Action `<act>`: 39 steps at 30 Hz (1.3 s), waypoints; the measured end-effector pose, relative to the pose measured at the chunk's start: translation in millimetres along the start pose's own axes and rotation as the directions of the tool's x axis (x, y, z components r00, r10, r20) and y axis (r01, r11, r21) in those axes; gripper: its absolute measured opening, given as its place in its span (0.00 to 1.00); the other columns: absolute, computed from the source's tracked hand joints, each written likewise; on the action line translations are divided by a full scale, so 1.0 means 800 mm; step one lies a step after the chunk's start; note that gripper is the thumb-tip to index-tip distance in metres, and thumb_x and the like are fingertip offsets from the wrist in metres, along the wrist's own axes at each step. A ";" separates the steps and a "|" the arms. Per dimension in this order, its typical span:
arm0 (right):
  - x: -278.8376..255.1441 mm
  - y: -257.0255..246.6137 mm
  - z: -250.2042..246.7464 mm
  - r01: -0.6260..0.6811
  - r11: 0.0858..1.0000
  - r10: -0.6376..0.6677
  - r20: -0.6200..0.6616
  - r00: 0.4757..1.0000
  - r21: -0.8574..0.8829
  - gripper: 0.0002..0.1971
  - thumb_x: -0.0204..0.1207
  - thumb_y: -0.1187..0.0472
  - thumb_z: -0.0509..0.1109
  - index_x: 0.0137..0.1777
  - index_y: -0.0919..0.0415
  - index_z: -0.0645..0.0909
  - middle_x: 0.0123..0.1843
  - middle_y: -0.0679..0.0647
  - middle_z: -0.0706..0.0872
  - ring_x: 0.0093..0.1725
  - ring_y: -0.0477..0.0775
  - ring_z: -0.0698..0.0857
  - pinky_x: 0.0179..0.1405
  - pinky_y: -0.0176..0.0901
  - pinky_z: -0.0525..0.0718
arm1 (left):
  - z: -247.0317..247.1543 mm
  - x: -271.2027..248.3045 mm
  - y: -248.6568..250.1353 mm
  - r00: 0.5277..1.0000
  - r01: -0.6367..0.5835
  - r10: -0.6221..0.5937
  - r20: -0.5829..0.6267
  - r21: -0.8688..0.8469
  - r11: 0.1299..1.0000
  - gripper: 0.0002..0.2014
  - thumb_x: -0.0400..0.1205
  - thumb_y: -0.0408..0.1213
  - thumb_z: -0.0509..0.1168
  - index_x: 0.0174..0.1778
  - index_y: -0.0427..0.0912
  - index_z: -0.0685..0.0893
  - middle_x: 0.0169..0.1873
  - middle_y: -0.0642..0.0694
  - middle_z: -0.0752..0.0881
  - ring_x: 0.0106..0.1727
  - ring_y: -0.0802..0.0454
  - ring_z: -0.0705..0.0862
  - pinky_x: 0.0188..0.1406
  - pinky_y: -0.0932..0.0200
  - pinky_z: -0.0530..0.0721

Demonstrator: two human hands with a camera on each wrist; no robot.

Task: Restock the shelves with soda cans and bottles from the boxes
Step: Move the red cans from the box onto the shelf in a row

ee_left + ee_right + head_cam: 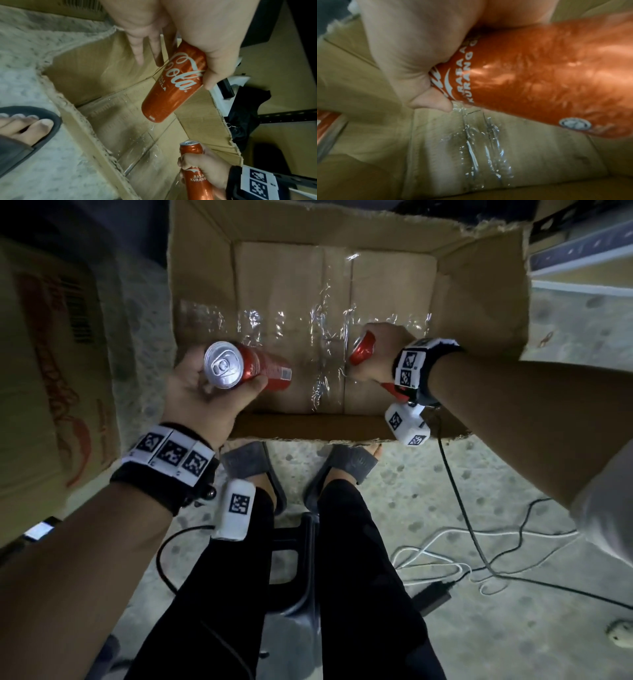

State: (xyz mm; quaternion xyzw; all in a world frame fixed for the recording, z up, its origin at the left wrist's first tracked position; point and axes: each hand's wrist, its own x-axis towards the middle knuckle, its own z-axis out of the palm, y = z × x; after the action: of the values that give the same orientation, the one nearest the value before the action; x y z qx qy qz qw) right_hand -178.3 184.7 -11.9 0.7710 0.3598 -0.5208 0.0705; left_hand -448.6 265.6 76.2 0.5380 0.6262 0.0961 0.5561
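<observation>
A speckled concrete floor [445, 491] carries an open cardboard box [486, 313], its taped bottom bare of any other cans. Over its near edge the left hand [202, 398] is wrapped round a red soda can [239, 368], the right hand [380, 350] round a second can [363, 350]. This box looks emptied; both cans have yet to reach the shelves.

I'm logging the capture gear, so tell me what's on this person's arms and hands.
Both forearms are bare. Each wrist wears a black band faced with white tiles printed with black square codes. A small white box bearing the same kind of code hangs under the left wrist, another under the right. Thin black cables trail from them. A pale sleeve shows on the right upper arm.
</observation>
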 end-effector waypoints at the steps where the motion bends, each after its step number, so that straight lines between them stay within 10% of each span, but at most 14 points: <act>1: -0.011 -0.003 0.001 -0.009 0.999 0.010 -0.011 1.000 0.051 0.21 0.61 0.49 0.83 0.52 0.49 0.80 0.49 0.48 0.84 0.48 0.53 0.85 0.42 0.45 0.83 | -0.002 -0.008 0.005 1.000 -0.002 0.002 -0.010 -0.015 1.000 0.18 0.72 0.33 0.82 0.53 0.43 0.83 0.44 0.60 0.86 0.44 0.76 0.85 0.47 0.77 0.80; 7: -0.089 -0.026 0.015 0.049 0.955 -0.008 -0.140 0.990 0.294 0.20 0.63 0.51 0.85 0.52 0.50 0.84 0.46 0.43 0.88 0.47 0.44 0.86 0.42 0.36 0.79 | -0.015 -0.037 0.044 0.987 0.124 -0.145 -0.067 -0.247 0.961 0.17 0.72 0.45 0.82 0.51 0.57 0.81 0.48 0.59 0.88 0.50 0.66 0.89 0.52 0.66 0.86; 11: -0.148 -0.042 0.028 0.067 0.948 -0.014 -0.169 0.986 0.310 0.22 0.64 0.45 0.84 0.54 0.51 0.84 0.47 0.42 0.88 0.47 0.42 0.86 0.44 0.31 0.78 | -0.031 -0.057 0.069 0.991 0.121 -0.134 -0.014 -0.343 0.932 0.15 0.72 0.32 0.79 0.48 0.49 0.83 0.36 0.53 0.91 0.42 0.44 0.91 0.49 0.45 0.91; 18: -0.266 -0.072 0.009 0.133 0.926 -0.071 -0.182 0.981 0.353 0.21 0.62 0.50 0.86 0.53 0.52 0.84 0.45 0.43 0.89 0.46 0.41 0.87 0.48 0.30 0.84 | -0.083 -0.121 0.114 0.991 -0.015 0.017 0.130 -0.016 1.000 0.14 0.64 0.39 0.80 0.40 0.56 0.83 0.36 0.49 0.90 0.39 0.40 0.91 0.43 0.41 0.92; 23: -0.346 -0.092 -0.043 0.172 0.875 -0.078 -0.218 0.973 0.453 0.16 0.61 0.52 0.85 0.48 0.48 0.86 0.42 0.44 0.91 0.42 0.38 0.88 0.46 0.35 0.85 | -0.114 -0.176 0.173 0.959 -0.132 0.093 0.269 0.129 0.983 0.16 0.65 0.40 0.81 0.43 0.55 0.83 0.37 0.58 0.88 0.39 0.62 0.88 0.46 0.61 0.88; 33: -0.551 -0.149 -0.198 0.351 0.799 -0.129 -0.430 0.894 0.489 0.11 0.62 0.53 0.83 0.42 0.47 0.85 0.37 0.41 0.90 0.37 0.36 0.87 0.39 0.29 0.79 | -0.171 -0.280 0.368 0.922 -0.320 0.294 0.251 0.070 0.945 0.14 0.67 0.38 0.81 0.43 0.53 0.84 0.37 0.54 0.89 0.40 0.54 0.89 0.45 0.55 0.87; 37: -0.646 -0.169 -0.265 0.438 0.779 -0.167 -0.524 0.835 0.449 0.14 0.60 0.50 0.84 0.41 0.48 0.84 0.36 0.44 0.89 0.37 0.40 0.87 0.40 0.36 0.84 | -0.197 -0.344 0.476 0.866 -0.444 0.421 0.270 0.025 0.896 0.15 0.70 0.29 0.80 0.44 0.47 0.82 0.37 0.53 0.86 0.37 0.64 0.85 0.42 0.70 0.81; 39: -0.692 -0.176 -0.294 0.489 0.752 -0.184 -0.571 0.800 0.442 0.15 0.60 0.51 0.84 0.42 0.51 0.84 0.36 0.48 0.89 0.37 0.45 0.88 0.42 0.43 0.87 | -0.210 -0.378 0.525 0.840 -0.483 0.460 0.289 0.009 0.876 0.14 0.70 0.31 0.79 0.46 0.43 0.82 0.39 0.45 0.87 0.40 0.58 0.87 0.44 0.62 0.85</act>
State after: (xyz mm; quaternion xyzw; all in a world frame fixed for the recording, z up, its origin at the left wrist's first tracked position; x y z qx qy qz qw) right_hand -200.0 135.2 604.0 0.7811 0.3305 -0.3926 -0.3556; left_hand -404.6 279.4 618.4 0.7057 0.3937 0.1278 0.5750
